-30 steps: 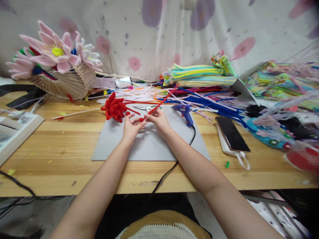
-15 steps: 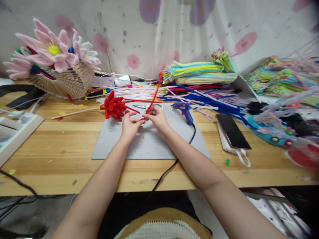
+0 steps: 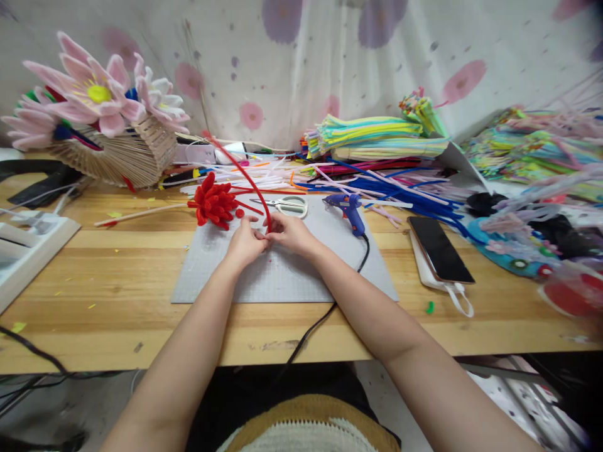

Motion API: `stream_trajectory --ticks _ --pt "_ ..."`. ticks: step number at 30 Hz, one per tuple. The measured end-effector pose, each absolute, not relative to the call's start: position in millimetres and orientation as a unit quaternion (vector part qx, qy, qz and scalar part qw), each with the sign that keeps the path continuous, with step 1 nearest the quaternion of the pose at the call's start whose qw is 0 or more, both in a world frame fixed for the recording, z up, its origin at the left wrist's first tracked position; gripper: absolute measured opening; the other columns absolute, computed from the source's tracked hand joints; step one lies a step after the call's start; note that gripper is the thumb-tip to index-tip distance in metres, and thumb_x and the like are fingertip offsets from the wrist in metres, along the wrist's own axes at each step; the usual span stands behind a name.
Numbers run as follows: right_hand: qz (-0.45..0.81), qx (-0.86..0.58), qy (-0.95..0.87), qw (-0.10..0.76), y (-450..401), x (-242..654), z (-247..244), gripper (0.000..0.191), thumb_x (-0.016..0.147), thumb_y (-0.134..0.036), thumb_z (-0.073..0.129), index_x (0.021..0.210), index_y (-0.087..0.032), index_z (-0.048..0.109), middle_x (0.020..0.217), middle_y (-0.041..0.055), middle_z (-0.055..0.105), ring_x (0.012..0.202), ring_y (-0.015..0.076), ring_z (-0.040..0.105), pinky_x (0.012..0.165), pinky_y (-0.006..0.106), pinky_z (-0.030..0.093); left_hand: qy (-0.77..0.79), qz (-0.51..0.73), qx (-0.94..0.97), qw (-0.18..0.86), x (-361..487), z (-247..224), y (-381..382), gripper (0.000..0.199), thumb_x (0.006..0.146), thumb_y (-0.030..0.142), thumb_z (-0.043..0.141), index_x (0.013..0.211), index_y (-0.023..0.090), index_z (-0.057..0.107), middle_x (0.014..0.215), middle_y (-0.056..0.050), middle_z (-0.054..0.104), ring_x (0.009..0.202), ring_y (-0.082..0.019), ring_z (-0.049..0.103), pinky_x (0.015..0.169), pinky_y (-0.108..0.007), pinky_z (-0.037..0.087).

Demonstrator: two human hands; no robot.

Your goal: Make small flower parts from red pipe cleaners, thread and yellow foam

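A long red pipe cleaner (image 3: 245,176) rises from between my hands, its free end leaning up and to the left. My left hand (image 3: 247,243) and my right hand (image 3: 288,232) meet over the grey cutting mat (image 3: 292,276), both pinching the lower end of the stem. Just beyond my left fingers lies a small red disc (image 3: 240,213). A red flower of fuzzy petals (image 3: 214,202) on a pale stick rests at the mat's left edge. White-handled scissors (image 3: 292,206) lie behind my right hand.
A blue glue gun (image 3: 346,207) sits on the mat's right side, its black cord running off the front edge. Further right is a phone (image 3: 440,248) on a white power bank. Loose pipe cleaners (image 3: 400,191) spread behind. A basket of pink flowers (image 3: 113,150) stands back left; a power strip (image 3: 38,251) lies left.
The red pipe cleaner has swung from leaning right to leaning left. My hands have come closer together and slightly nearer to me, uncovering the scissors' handles.
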State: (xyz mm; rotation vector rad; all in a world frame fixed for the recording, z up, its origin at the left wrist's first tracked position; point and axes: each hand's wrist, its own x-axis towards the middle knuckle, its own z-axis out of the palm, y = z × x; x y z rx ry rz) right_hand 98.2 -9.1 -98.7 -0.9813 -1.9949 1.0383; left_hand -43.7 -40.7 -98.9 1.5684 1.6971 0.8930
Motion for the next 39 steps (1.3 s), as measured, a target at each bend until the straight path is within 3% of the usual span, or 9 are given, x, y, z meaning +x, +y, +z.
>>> stream_trajectory --ticks 4,10,16,23,31,36,39 --pt "0.419 -0.390 -0.730 0.373 -6.3 97.0 -100.4 0.018 0.063 -0.019 0.063 0.079 -0.017 0.055 0.064 -0.0043 0.055 0.059 0.0089 0.049 0.058 0.022 0.038 0.601 0.449 0.567 0.340 -41.8 -103.4 -43.6 0.060 0.054 0.018 0.069 0.110 0.019 0.045 0.065 0.002 0.062 0.064 -0.016 0.060 0.064 -0.028 0.046" --pt "0.574 -0.392 -0.471 0.543 -11.2 81.9 -100.5 0.034 0.052 -0.030 0.073 0.070 -0.018 0.047 0.063 -0.0043 0.056 0.060 0.0101 0.055 0.062 0.026 0.047 0.492 0.632 0.345 0.489 -17.5 -91.7 -53.3 0.054 0.054 0.022 0.073 0.100 0.018 0.047 0.086 -0.003 0.062 0.073 -0.015 0.062 0.061 -0.027 0.050" --pt "0.623 -0.366 -0.390 0.570 -23.0 72.4 -97.8 0.034 0.051 -0.028 0.074 0.070 -0.018 0.049 0.062 -0.0048 0.058 0.058 0.0089 0.056 0.066 0.027 0.050 0.485 0.688 0.248 0.480 -14.7 -90.0 -52.2 0.042 0.056 0.020 0.073 0.090 0.017 0.048 0.072 0.000 0.061 0.064 -0.011 0.062 0.056 -0.022 0.048" --pt "0.567 -0.384 -0.495 0.535 -8.4 87.0 -86.0 0.030 0.054 -0.028 0.072 0.072 -0.018 0.051 0.060 -0.0049 0.058 0.055 0.0086 0.055 0.061 0.025 0.048 0.526 0.631 0.341 0.458 -25.7 -91.1 -49.2 0.046 0.055 0.021 0.072 0.087 0.018 0.039 0.060 0.005 0.060 0.054 -0.012 0.061 0.057 -0.027 0.049" --pt "0.439 -0.412 -0.720 0.343 -11.8 96.7 -96.4 0.015 0.061 -0.010 0.060 0.073 -0.017 0.055 0.060 -0.0056 0.057 0.057 0.0081 0.053 0.058 0.021 0.039 0.617 0.331 0.617 0.360 -43.6 -93.7 -44.5 0.042 0.055 0.016 0.068 0.087 0.021 0.041 0.053 0.005 0.058 0.054 -0.017 0.059 0.055 -0.026 0.042" --pt "0.386 -0.421 -0.769 0.289 -10.6 98.6 -92.1 0.012 0.062 -0.012 0.060 0.072 -0.016 0.055 0.060 -0.0051 0.054 0.057 0.0082 0.049 0.058 0.021 0.036 0.614 0.350 0.616 0.349 -43.9 -98.4 -44.7 0.047 0.057 0.022 0.069 0.095 0.021 0.041 0.058 0.004 0.061 0.055 -0.016 0.059 0.055 -0.026 0.043" --pt "0.373 -0.449 -0.748 0.315 -7.8 96.7 -91.5 0.012 0.062 -0.017 0.063 0.066 -0.016 0.052 0.058 -0.0047 0.052 0.057 0.0090 0.048 0.059 0.023 0.037 0.623 0.402 0.575 0.346 -40.7 -99.5 -46.1 0.051 0.056 0.023 0.071 0.097 0.022 0.041 0.067 0.002 0.064 0.060 -0.015 0.061 0.060 -0.027 0.046"
